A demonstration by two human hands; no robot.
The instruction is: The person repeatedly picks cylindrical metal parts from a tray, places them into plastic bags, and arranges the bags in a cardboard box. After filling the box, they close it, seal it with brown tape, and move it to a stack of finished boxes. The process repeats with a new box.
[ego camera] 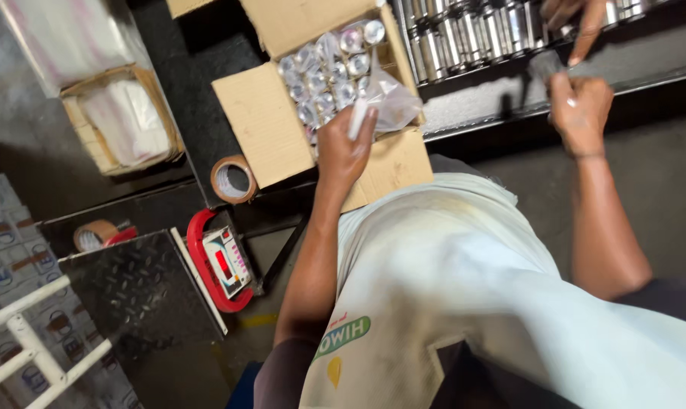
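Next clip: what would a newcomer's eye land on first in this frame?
Probably the open cardboard box at top centre, packed with shiny bagged metal cylinders. The left hand rests at its near edge, holding a clear plastic bag. To the right, the right hand reaches toward a row of bare steel cylinders on a dark shelf, and a red-framed weighing scale sits lower left beside a tape roll.

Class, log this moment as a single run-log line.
left hand: holds clear plastic bag over open carton | right hand: at metal cylinders
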